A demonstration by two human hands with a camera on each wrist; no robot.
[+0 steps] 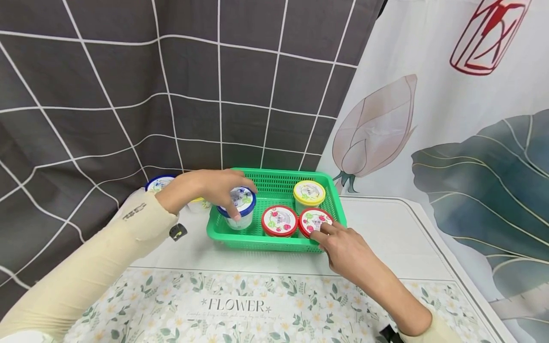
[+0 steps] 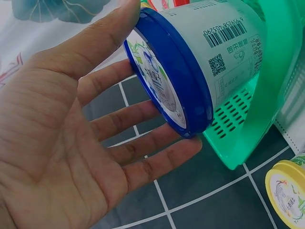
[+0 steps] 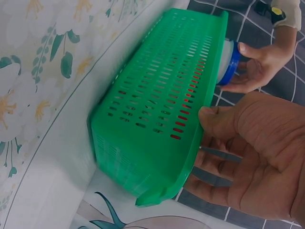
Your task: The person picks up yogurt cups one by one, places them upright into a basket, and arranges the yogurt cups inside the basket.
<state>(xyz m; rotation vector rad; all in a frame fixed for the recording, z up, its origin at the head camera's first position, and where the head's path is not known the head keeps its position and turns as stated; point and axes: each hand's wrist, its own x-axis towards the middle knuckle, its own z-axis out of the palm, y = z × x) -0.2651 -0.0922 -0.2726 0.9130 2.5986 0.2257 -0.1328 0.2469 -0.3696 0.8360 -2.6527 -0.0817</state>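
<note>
My left hand [image 1: 220, 188] pinches the blue lid of a clear tub [image 1: 243, 223] from above, at the left end of a green basket [image 1: 270, 244]. In the left wrist view the thumb lies on one side of that lid [image 2: 190, 90] and the fingers on the other; the tub shows a barcode. My right hand [image 1: 349, 247] is at the basket's front right corner, fingertips over a red-lidded tub [image 1: 313, 219]. In the right wrist view its thumb [image 3: 217, 121] touches the basket's rim; its fingertips are hidden behind that rim.
Beside it in the basket sits another red-lidded tub [image 1: 279, 220], with a yellow-lidded tub [image 1: 309, 193] behind. Left of the basket stand another blue-lidded tub [image 1: 157, 183] and a yellow-lidded one [image 1: 199, 206], partly covered by my arm. A flowered mat [image 1: 240, 305] lies in front.
</note>
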